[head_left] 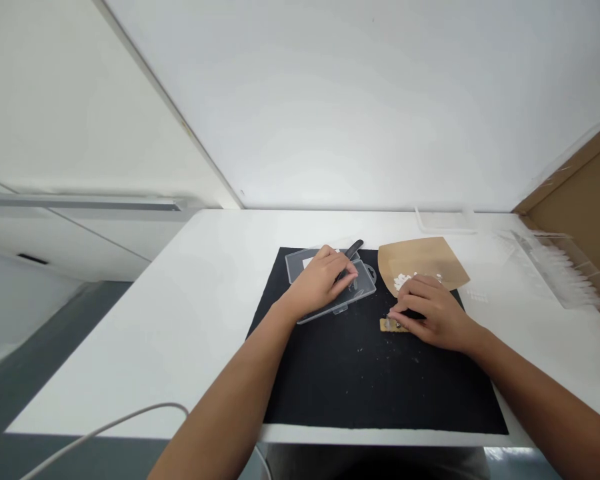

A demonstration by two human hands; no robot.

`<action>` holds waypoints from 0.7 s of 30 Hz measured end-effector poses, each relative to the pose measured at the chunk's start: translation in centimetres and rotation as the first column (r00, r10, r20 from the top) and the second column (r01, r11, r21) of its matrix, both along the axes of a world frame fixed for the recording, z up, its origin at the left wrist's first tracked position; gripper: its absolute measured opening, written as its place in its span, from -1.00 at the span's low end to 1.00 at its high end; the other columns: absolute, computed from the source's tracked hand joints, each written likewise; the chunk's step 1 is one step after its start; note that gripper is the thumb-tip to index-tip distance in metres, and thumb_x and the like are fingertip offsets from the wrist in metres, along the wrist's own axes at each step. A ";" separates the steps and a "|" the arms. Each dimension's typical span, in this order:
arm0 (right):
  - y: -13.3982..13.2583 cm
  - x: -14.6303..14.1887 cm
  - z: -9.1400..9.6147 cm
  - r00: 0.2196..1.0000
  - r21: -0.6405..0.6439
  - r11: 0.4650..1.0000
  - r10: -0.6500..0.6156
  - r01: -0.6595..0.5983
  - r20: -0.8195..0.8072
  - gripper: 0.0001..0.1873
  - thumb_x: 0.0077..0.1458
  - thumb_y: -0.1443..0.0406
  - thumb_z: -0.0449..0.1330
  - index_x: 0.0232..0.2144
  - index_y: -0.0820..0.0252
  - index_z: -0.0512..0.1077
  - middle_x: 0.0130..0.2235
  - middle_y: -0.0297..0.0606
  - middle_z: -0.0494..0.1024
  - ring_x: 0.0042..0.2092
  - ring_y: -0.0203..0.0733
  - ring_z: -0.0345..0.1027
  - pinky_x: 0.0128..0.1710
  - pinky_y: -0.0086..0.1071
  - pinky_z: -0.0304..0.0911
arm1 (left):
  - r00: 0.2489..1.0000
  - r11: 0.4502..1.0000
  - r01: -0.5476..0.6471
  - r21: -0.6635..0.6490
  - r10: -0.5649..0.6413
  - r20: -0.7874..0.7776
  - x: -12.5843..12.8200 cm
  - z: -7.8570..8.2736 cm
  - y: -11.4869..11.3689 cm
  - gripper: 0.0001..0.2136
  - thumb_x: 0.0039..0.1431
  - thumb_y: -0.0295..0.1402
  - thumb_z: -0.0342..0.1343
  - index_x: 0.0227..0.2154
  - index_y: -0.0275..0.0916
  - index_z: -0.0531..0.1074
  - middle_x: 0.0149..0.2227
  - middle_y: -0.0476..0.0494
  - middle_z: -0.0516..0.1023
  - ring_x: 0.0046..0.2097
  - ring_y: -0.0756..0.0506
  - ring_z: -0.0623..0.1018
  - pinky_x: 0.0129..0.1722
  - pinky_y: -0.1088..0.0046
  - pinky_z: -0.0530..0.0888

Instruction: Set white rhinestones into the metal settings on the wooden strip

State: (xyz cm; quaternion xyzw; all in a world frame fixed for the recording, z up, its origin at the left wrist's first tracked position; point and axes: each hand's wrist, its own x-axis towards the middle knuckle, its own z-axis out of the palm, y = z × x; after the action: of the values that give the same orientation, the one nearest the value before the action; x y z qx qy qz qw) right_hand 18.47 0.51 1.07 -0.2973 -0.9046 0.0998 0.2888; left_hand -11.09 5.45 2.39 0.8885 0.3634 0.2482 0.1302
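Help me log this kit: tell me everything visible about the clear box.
The clear box is thin see-through plastic, shallow and rectangular, with a hang tab at its right end. It looks opened, its two halves lying flat and overlapping on the mat, left of the brown paper. The left hand rests on it, gripping a black tool. Contents are unclear.

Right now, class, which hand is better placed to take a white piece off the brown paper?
Probably the right hand: it rests on the black mat beside the brown paper and white pieces. The left hand is on the clear box.
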 end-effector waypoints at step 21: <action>-0.8 -1.1 0.1 0.956 -0.008 0.985 -0.171 0.174 -0.240 -0.64 0.31 0.26 0.32 0.11 0.02 0.42 -0.24 -0.29 0.57 -0.21 -0.13 0.43 -0.15 -0.18 0.34 | 0.620 0.758 0.273 -0.593 0.333 0.710 5.0 -0.2 -3.2 -0.74 0.12 -0.21 0.46 -0.23 -0.26 0.63 -0.25 -0.20 0.76 -0.16 -0.16 0.74 -0.10 0.29 0.67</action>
State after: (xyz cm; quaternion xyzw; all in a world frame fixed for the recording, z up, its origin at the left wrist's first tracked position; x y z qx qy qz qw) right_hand 17.40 -0.26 1.21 -0.3587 -0.8343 0.1034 0.4057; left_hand -6.08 2.24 2.15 0.5776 0.3475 0.4689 0.5707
